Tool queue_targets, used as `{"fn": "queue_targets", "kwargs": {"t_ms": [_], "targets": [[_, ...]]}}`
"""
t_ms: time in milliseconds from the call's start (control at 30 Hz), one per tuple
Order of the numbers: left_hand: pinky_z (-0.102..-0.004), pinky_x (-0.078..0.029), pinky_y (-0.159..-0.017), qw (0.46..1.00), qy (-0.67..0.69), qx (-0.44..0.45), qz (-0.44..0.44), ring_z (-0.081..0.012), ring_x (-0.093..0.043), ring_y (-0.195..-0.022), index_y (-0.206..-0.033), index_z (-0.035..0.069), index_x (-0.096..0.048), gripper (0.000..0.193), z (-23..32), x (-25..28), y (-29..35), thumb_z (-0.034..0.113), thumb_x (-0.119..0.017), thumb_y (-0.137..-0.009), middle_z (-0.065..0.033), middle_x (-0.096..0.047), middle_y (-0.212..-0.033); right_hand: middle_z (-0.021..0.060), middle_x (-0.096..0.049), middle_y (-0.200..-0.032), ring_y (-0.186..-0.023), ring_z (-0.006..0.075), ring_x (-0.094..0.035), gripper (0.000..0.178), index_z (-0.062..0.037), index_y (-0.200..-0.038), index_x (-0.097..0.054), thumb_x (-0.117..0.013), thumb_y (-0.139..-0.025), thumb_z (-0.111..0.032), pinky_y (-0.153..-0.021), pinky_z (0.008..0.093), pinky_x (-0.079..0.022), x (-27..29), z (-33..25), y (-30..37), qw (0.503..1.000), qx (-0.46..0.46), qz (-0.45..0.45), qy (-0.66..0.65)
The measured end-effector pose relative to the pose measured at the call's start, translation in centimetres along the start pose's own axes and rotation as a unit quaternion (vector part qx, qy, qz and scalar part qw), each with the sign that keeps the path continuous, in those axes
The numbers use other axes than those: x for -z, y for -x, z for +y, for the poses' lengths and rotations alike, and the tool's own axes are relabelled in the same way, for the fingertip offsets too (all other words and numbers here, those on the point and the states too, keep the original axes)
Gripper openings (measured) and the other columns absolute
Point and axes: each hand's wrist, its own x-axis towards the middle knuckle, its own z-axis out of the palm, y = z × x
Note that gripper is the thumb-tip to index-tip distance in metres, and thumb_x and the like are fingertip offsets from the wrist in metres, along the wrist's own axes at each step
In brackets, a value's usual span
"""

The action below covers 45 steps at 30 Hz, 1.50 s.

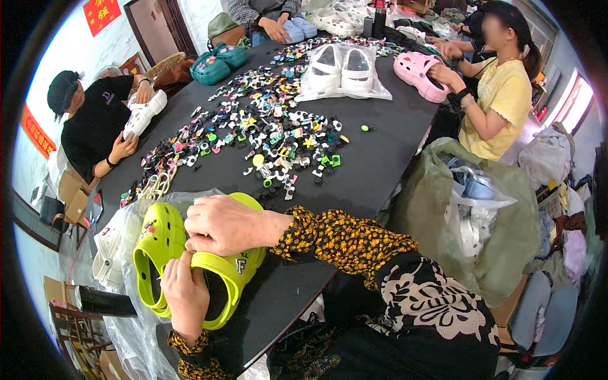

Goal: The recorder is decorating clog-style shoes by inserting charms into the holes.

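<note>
One lime-green clog (239, 288), at the tabletop's (380, 149) seven o'clock edge, is gripped at its opening by the left hand (185, 288) and across its upper by the right hand (221, 225), being probably light, springy, best held by the sidewalls.

Bagged white shoes (325, 81) lie near a pink clog (416, 75) — an olive sack (415, 206) gapes.

blurred face (496, 33) at right, co-worker (271, 12) cut off at top, lime clog (237, 286) partly behind right hand's fingers (199, 227)
</note>
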Motion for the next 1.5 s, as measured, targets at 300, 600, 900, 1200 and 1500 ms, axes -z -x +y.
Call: {"fn": "queue_targets", "kwargs": {"t_ms": [300,600,900,1200,1500], "targets": [[-0.0441,-0.041,-0.062,1.0,0.0,-0.007,0.006,-0.0363,-0.052,-0.071,-0.098,-0.005,-0.055,0.027,0.3,0.1,-0.1,-0.004,-0.057,-0.071,-0.0189,-0.054,-0.076,0.0088,-0.053,-0.066,-0.062,0.0279,-0.054,0.026,-0.0069,-0.062,-0.051,-0.065,-0.076,-0.023,-0.058,0.0389,-0.044,0.1,-0.3,0.2,0.998,0.029,0.032,0.043],[-0.0451,-0.041,-0.062,1.0,0.005,-0.028,0.003,-0.0385,-0.051,-0.072,-0.093,-0.006,-0.053,0.026,0.6,0.2,-0.3,-0.005,-0.056,-0.068,-0.0204,-0.053,-0.078,0.0085,-0.049,-0.066,-0.063,0.0286,-0.052,0.027,-0.0074,-0.062,-0.048,-0.064,-0.076,-0.024,-0.057,0.0398,-0.042,0.2,-0.3,0.4,0.997,0.061,0.042,0.029],[-0.0465,-0.042,-0.074,0.994,-0.016,0.067,-0.083,-0.0417,-0.051,-0.085,-0.097,-0.007,-0.055,0.029,1.1,0.5,-0.8,-0.002,-0.059,-0.069,-0.0226,-0.055,-0.084,0.0101,-0.051,-0.063,-0.063,0.0298,-0.053,0.027,-0.0066,-0.061,-0.05,-0.063,-0.076,-0.025,-0.06,0.0405,-0.043,0.2,-0.7,0.6,0.998,0.05,0.042,0.021],[-0.0455,-0.041,-0.071,0.997,-0.026,0.061,-0.025,-0.0409,-0.051,-0.081,-0.088,-0.006,-0.055,0.02,1.8,0.0,-0.6,-0.004,-0.057,-0.068,-0.0224,-0.054,-0.079,0.0076,-0.048,-0.06,-0.058,0.027,-0.051,0.029,-0.0077,-0.059,-0.048,-0.062,-0.078,-0.023,-0.055,0.0379,-0.042,-0.1,-0.6,0.7,0.993,0.073,0.078,0.052],[-0.0468,-0.041,-0.07,0.997,-0.016,0.07,-0.029,-0.042,-0.05,-0.08,-0.089,-0.006,-0.053,0.023,1.5,-0.1,-0.5,-0.002,-0.056,-0.066,-0.0225,-0.053,-0.078,0.0067,-0.047,-0.061,-0.059,0.0246,-0.05,0.029,-0.008,-0.059,-0.046,-0.062,-0.079,-0.021,-0.055,0.0359,-0.042,-0.3,-0.9,0.8,0.982,0.113,0.113,0.097]]}}
